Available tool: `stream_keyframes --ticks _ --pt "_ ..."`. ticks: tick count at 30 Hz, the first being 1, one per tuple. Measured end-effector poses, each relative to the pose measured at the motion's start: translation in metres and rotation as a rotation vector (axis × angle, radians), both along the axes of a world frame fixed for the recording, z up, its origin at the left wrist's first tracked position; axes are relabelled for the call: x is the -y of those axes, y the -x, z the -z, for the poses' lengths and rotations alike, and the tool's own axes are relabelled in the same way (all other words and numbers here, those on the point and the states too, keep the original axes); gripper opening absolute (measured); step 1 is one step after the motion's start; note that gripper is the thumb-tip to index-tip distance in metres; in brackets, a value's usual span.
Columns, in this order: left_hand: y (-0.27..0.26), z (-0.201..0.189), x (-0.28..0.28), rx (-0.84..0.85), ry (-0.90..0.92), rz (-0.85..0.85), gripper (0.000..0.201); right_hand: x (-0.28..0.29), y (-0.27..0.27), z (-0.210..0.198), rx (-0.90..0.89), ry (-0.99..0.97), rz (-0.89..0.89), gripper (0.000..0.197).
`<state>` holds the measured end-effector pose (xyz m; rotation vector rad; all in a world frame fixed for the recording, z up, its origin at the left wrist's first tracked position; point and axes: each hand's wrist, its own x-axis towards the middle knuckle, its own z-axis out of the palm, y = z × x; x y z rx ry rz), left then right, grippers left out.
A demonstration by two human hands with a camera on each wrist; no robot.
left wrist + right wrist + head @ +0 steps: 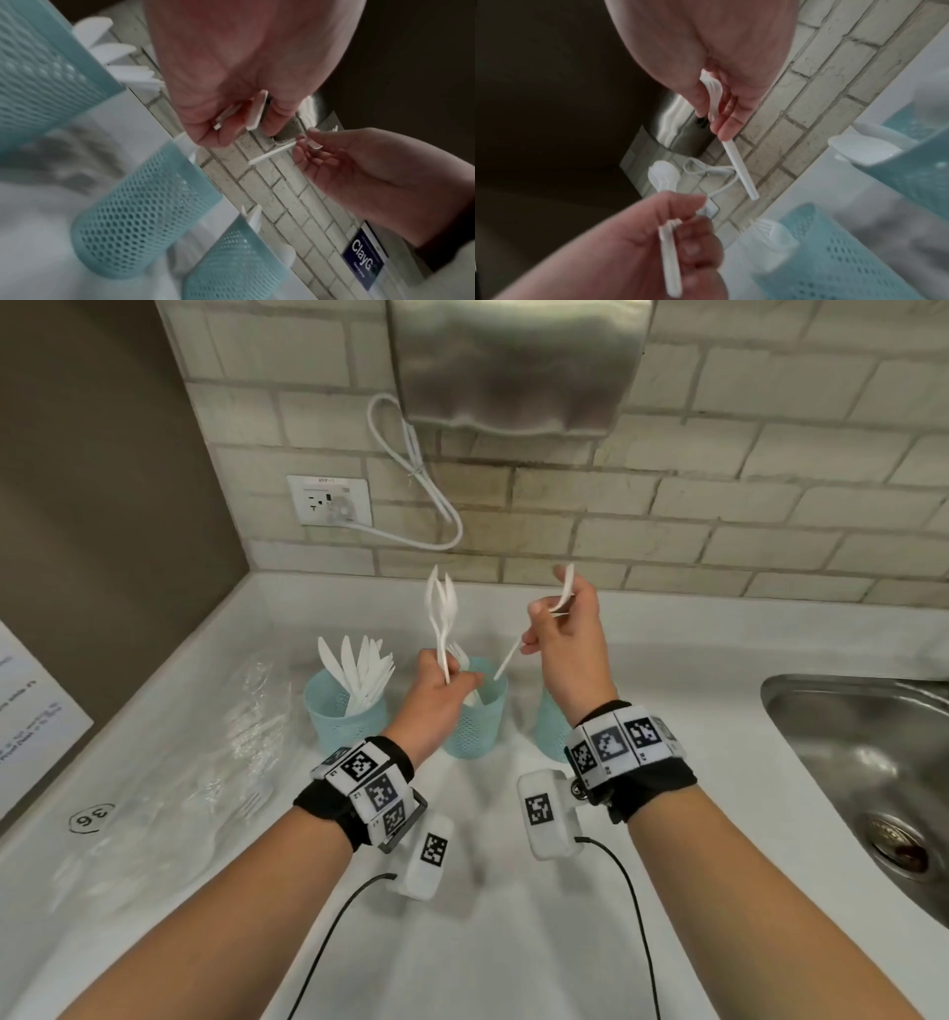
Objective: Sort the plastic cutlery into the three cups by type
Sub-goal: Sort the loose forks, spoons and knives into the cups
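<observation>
Your right hand [565, 629] pinches a fork [506, 662], handle slanting down-left toward the middle cup [475, 726] just below (forks already inside); your left hand [436, 690] grips a spoon bundle [441, 613] upright beside it.

I saw three teal mesh cups [475, 726] in a row: white knives [359, 667] filled the left one, forks [459, 654] stood in the middle one.

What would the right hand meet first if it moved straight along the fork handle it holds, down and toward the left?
Probably the middle cup: the fork in the right hand aims its handle at that rim. The left hand sits close beside this line; depth is unclear.
</observation>
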<state>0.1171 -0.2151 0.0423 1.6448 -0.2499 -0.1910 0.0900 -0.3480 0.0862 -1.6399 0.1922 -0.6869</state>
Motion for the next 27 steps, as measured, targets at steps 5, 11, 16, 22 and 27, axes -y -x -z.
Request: stream_keyframes --ticks 5,11,16,22,27 --pt "-0.002 0.004 -0.006 0.031 0.013 0.011 0.026 -0.015 -0.015 0.026 -0.171 0.145 -0.102 0.036" --pt "0.000 0.010 0.006 0.180 -0.173 0.103 0.010 -0.003 -0.002 0.034 -0.292 0.247 -0.145 0.083" --pt "0.006 0.012 0.038 0.429 -0.310 0.317 0.037 0.008 0.015 0.023 -0.251 0.257 -0.154 0.031" --pt "0.004 0.010 0.068 0.443 -0.696 0.399 0.022 0.055 0.028 -0.008 -0.193 0.154 0.014 0.027" --pt "0.006 0.024 0.080 0.558 -0.849 0.343 0.029 0.087 0.028 -0.001 -0.116 0.231 0.189 0.014"
